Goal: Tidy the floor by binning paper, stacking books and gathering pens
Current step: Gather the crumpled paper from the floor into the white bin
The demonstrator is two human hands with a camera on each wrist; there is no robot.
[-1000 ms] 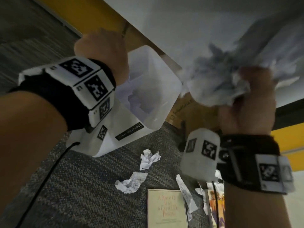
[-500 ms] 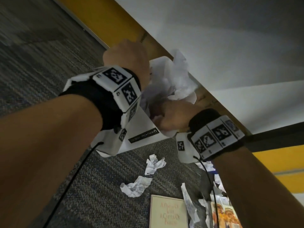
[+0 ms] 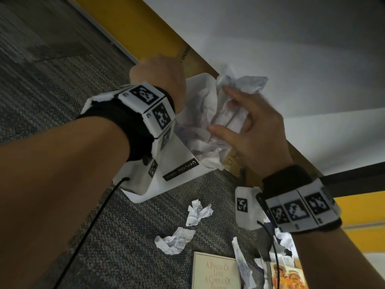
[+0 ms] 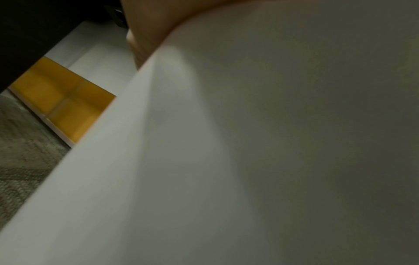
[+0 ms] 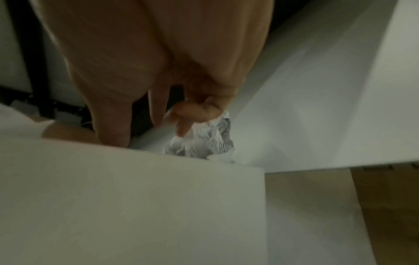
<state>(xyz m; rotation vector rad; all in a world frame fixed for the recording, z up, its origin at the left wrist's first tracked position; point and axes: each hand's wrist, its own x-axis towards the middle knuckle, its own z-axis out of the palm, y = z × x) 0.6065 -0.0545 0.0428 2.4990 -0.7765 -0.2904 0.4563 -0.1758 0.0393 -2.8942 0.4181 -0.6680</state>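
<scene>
My left hand grips the far rim of a white bin and holds it tilted off the carpet; its fingers are hidden behind the rim. The bin's wall fills the left wrist view. A big wad of crumpled paper fills the bin's mouth and sticks out at the top. My right hand is over the wad with fingers spread, fingertips on the paper. The right wrist view shows the fingers above crumpled paper inside the bin.
Two crumpled paper balls and a torn strip lie on the grey carpet. A cream book and a colourful book lie at the bottom edge. A white and yellow wall runs behind the bin.
My right hand brought the paper wad from the upper right into the bin and has opened its fingers over it. The left hand keeps holding the tilted bin.
</scene>
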